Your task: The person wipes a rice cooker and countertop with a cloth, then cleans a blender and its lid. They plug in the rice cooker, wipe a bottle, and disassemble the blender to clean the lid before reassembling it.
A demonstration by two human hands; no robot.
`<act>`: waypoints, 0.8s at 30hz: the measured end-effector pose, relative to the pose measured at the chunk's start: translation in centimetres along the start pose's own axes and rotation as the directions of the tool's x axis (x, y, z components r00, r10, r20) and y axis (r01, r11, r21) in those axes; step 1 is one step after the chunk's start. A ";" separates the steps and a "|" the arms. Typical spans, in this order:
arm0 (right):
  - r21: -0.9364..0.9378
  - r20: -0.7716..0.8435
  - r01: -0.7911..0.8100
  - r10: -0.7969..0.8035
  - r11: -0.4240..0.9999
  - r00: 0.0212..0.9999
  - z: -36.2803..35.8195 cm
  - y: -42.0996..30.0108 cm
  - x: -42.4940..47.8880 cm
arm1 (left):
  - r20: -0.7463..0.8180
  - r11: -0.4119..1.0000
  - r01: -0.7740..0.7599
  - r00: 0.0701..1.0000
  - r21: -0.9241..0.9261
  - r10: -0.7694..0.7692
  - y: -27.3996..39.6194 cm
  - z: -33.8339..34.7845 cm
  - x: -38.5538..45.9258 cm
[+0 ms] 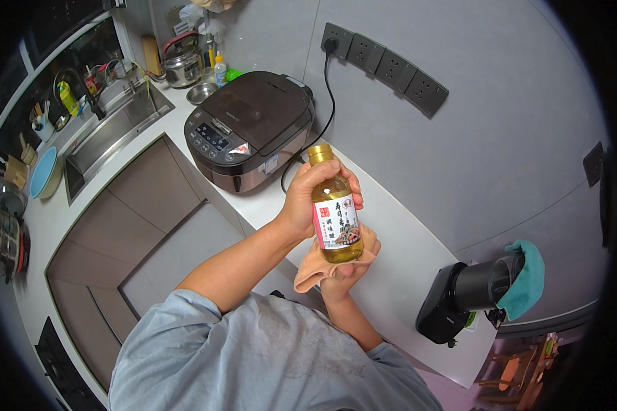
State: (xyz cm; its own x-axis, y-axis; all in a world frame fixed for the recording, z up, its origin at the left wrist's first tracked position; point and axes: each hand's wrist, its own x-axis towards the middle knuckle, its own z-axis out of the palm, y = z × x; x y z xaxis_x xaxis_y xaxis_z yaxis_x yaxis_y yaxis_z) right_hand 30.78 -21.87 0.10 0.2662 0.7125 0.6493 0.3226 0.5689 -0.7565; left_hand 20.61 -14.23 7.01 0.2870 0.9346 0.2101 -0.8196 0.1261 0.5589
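A glass bottle of golden seasoning vinegar (338, 221) is held up before my chest, its gold cap (319, 152) on. My left hand (302, 198) grips it around the neck and shoulder, with the thumb across the front. Beneath and behind the bottle, my right hand (342, 285) holds an orange cloth (311, 269) against its base. Parts of the right fingers are hidden by the cloth and the bottle. The label carries printed writing.
A dark rice cooker (252, 123) stands on the white counter (396, 246), near a metal bowl (202, 93) and a kettle (182, 64). Left of them is a steel sink (118, 133). A black appliance (447, 303) with a teal cloth (527, 282) occupies the right end. Wall sockets (385, 67) hold a plugged cord.
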 end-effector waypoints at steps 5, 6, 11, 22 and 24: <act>-0.056 0.008 0.003 -0.003 0.998 1.000 -0.1 0.3 -0.4 | -0.006 1.000 -0.006 1.000 0.006 0.006 -0.3 0.0 0.0; -0.099 0.020 0.017 -0.016 0.995 1.000 -0.2 0.2 -0.4 | -0.010 1.000 -0.006 1.000 0.007 0.006 -0.3 0.1 0.0; 0.307 0.166 -0.469 0.438 0.828 0.883 -0.4 1.1 -1.4 | -0.047 0.999 -0.035 0.998 0.040 0.037 -0.5 0.0 0.0; 0.671 0.712 -0.719 0.427 -0.180 0.557 -2.1 3.2 0.1 | 0.133 0.750 -0.323 0.943 0.578 0.304 -2.5 -0.7 -1.8; 0.701 0.668 -0.696 0.486 -0.157 0.564 -1.9 3.9 0.2 | 0.141 0.731 -0.287 0.956 0.620 0.256 -3.4 -1.4 -2.1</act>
State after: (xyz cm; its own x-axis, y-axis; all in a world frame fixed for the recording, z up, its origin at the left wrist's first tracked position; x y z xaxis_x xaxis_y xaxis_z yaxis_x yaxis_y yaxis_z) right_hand 33.85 -20.29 -2.60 -0.3002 0.9524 -0.0538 -0.8724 -0.2969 -0.3883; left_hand 22.07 -16.17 3.50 0.1343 0.8794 0.4568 -0.3739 -0.3820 0.8452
